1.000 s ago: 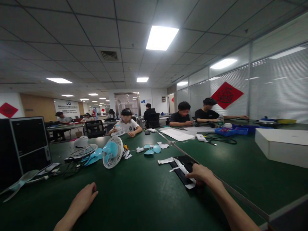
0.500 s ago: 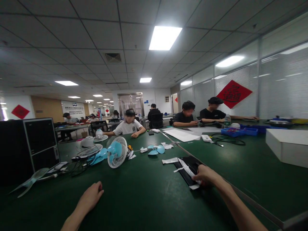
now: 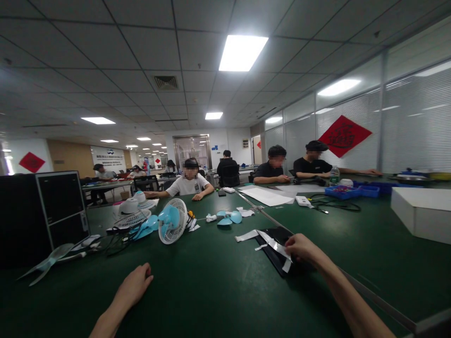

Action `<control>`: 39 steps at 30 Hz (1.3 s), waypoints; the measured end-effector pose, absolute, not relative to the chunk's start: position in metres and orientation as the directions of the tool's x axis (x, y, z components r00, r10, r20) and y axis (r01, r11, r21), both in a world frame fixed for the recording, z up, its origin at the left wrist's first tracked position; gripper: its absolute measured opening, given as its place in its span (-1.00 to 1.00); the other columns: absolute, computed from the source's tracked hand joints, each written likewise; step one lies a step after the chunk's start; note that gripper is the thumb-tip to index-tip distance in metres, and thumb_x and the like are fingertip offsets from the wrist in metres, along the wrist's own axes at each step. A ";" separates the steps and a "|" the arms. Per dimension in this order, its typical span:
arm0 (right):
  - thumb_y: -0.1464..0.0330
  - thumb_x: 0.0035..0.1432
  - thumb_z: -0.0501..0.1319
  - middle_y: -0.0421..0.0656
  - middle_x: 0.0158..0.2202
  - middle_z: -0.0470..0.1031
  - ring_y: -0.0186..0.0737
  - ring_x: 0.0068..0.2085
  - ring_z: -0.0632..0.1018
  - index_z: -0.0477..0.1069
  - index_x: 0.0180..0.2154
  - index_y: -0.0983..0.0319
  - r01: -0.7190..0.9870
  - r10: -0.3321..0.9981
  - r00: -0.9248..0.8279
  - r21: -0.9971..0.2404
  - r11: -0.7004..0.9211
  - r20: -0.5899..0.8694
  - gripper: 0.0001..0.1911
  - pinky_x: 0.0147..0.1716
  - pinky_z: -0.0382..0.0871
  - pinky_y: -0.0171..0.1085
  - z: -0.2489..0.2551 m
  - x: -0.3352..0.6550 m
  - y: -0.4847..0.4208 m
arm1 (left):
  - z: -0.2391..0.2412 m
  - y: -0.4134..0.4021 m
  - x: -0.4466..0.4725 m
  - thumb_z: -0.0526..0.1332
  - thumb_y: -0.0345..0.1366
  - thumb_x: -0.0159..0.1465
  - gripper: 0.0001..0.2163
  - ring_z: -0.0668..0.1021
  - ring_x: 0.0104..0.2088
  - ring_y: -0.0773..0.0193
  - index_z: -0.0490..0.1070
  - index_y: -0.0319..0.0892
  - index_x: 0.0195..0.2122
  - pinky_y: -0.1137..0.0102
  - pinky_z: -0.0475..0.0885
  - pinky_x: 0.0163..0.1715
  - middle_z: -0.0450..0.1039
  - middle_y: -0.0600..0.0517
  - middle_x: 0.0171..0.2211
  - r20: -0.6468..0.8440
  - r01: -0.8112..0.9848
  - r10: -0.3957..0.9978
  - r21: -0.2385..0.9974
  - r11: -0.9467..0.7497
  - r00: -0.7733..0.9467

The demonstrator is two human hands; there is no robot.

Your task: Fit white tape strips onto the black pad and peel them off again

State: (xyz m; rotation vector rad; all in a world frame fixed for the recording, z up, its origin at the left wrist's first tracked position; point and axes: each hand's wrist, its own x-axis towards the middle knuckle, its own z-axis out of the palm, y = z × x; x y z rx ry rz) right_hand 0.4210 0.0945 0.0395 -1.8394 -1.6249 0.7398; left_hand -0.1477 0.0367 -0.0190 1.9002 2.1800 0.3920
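My right hand (image 3: 303, 248) pinches the near end of a white, shiny strip (image 3: 275, 243) that looks like tape. The strip runs across a flat black item (image 3: 273, 259) of unclear kind lying on the green table. Another piece of the white strip sticks out past the item's far left side, flat on the tabletop. My left hand (image 3: 137, 283) rests on the table at the left with its fingers curled, and nothing shows in it. Beyond it stands a small fan (image 3: 172, 220) with a white grille and light blue blades.
Loose blue fan blades (image 3: 229, 217) and fan parts lie at mid-table. At the left stands a black computer case (image 3: 63, 206). A metal strip (image 3: 269, 218) divides the table. A white box (image 3: 423, 211) and blue trays (image 3: 341, 191) are on the right. Several people sit beyond.
My right hand has risen slightly, lifting the near end of the white strip off the black item. My left hand has stayed in place.
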 end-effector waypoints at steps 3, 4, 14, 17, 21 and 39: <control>0.53 -0.22 0.20 -0.18 -0.65 0.42 -0.33 -0.62 0.42 0.49 -0.55 0.31 0.643 0.992 0.123 -0.761 -0.082 -0.003 -0.89 -0.65 0.27 -0.39 0.038 0.421 0.097 | -0.020 0.036 -0.146 0.01 -0.16 0.19 -0.76 0.51 -0.18 0.13 0.32 -0.15 -0.22 0.32 0.37 -0.25 0.46 -0.08 -0.17 0.039 0.941 0.991 0.321 0.112 -0.131; 0.54 -0.22 0.19 -0.18 -0.65 0.42 -0.33 -0.61 0.42 0.49 -0.54 0.31 0.634 0.992 0.128 -0.770 -0.072 0.012 -0.89 -0.64 0.27 -0.39 0.038 0.422 0.097 | -0.020 0.036 -0.146 0.01 -0.17 0.19 -0.77 0.51 -0.19 0.14 0.32 -0.15 -0.23 0.32 0.37 -0.25 0.46 -0.08 -0.17 0.053 0.945 0.990 0.308 0.108 -0.131; 0.33 -0.05 0.17 -0.13 -0.44 0.53 -0.25 -0.42 0.51 0.49 -0.33 0.30 0.539 0.918 0.059 -0.787 0.301 0.392 -0.77 -0.46 0.33 -0.34 0.052 0.408 0.084 | -0.008 0.029 -0.137 0.00 -0.19 0.21 -0.77 0.52 -0.17 0.14 0.32 -0.16 -0.20 0.34 0.39 -0.25 0.45 -0.08 -0.15 0.013 0.944 0.989 0.302 0.136 -0.147; 0.27 0.06 0.12 -0.11 -0.37 0.53 -0.22 -0.37 0.50 0.47 -0.26 0.27 0.659 0.804 0.017 -0.612 0.438 0.595 -0.73 -0.33 0.36 -0.29 0.055 0.394 0.075 | -0.007 0.028 -0.136 0.01 -0.19 0.21 -0.76 0.52 -0.17 0.14 0.33 -0.16 -0.19 0.34 0.39 -0.25 0.46 -0.08 -0.15 0.010 0.940 0.988 0.311 0.143 -0.154; 0.39 0.14 0.04 -0.08 -0.29 0.48 -0.22 -0.31 0.47 0.45 -0.26 0.24 0.767 0.717 -0.280 -0.300 0.567 0.639 -0.77 -0.28 0.33 -0.29 0.054 0.368 0.062 | -0.010 0.032 -0.141 0.01 -0.18 0.21 -0.74 0.52 -0.15 0.13 0.33 -0.16 -0.16 0.33 0.40 -0.22 0.45 -0.09 -0.12 -0.021 0.933 0.988 0.328 0.149 -0.151; 0.29 0.16 0.11 0.00 -0.14 0.47 -0.12 -0.11 0.47 0.43 -0.14 0.29 0.953 0.907 -0.056 -0.250 0.173 0.417 -0.72 -0.13 0.30 -0.24 0.045 0.376 0.075 | -0.009 0.031 -0.137 -0.03 -0.18 0.20 -0.76 0.53 -0.19 0.13 0.32 -0.15 -0.23 0.32 0.40 -0.24 0.47 -0.08 -0.17 0.008 0.943 0.990 0.305 0.129 -0.138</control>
